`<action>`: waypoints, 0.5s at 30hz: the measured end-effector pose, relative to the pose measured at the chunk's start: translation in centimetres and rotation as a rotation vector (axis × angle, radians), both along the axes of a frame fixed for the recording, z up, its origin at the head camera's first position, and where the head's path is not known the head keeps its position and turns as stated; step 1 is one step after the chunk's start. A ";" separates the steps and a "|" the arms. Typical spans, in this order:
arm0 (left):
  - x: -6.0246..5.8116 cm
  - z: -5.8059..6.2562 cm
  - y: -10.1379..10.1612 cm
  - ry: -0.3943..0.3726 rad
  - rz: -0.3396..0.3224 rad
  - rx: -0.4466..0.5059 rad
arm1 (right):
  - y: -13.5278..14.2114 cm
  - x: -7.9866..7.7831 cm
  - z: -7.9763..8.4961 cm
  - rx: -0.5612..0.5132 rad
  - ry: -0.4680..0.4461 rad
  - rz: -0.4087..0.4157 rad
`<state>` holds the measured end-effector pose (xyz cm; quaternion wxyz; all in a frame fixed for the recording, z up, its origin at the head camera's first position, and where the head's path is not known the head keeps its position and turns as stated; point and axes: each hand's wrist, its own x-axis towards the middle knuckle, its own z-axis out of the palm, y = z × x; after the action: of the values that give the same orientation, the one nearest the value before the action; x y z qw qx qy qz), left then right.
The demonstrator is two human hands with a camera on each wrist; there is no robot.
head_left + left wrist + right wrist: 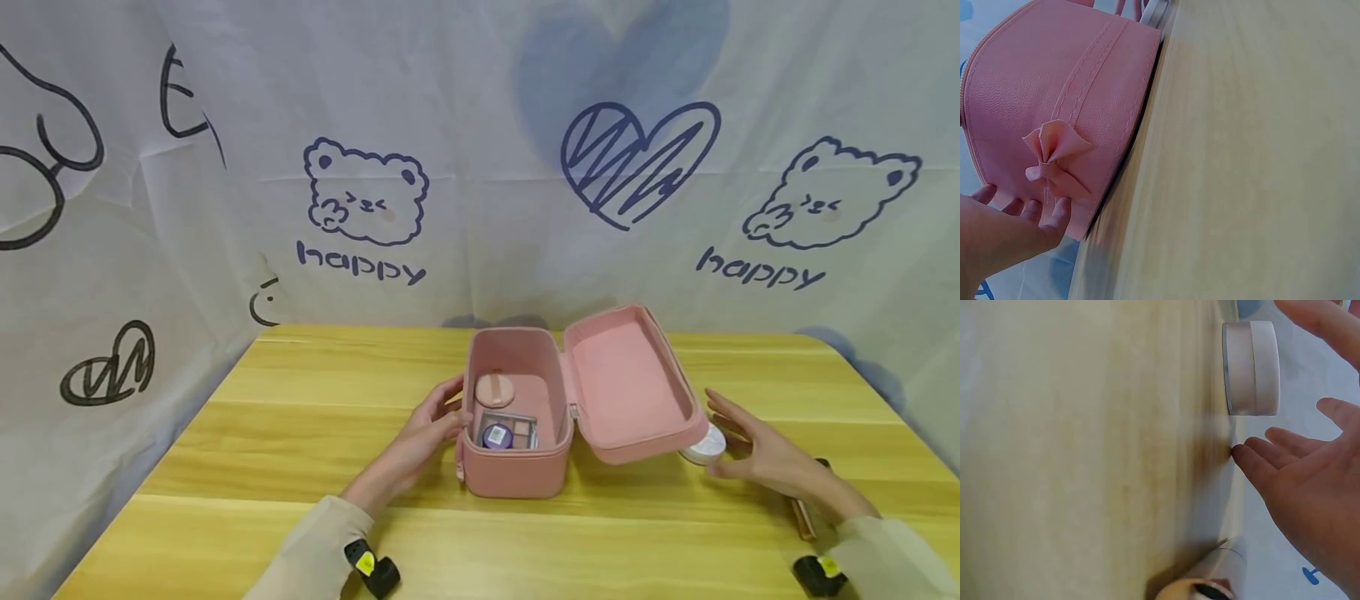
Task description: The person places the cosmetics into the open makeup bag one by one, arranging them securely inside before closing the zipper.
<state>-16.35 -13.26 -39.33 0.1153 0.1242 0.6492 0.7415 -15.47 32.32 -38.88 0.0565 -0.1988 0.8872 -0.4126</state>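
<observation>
Pink case is set upright on the table, mouth upward, so that its contents are kept in and left open to view. Its lid is swung out to the right and tilted, apparently held there by the hinge along that side. Inside, a puff is laid toward the back, while a palette is placed nearer the front, with a purple-rimmed container resting over it. The left wall, decorated with a bow, is touched by the left grip; its fingers are relaxed rather than clenched, probably because only light steadying is needed. By the right grip nothing is grasped: its fingers are spread apart, just beside a white jar, as though room were being left around it. The jar is stood flat on the table, which should keep it from rolling, and is partly hidden by the lid's near corner in the head view. A gold-ended tube is laid near the right wrist, partly covered by it.
</observation>
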 end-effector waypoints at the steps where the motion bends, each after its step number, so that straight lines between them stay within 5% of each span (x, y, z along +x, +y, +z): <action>1: 0.0 0.0 0.0 -0.001 0.000 0.000 | 0.0 0.0 -0.1 -0.008 0.010 0.008; 15: 0.1 0.2 0.0 -0.003 -0.002 0.003 | -0.5 -0.2 -0.3 0.018 -0.031 0.000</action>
<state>-16.26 -13.26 -39.16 0.1171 0.1239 0.6477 0.7426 -15.64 31.84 -39.22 0.0719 -0.1920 0.8898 -0.4078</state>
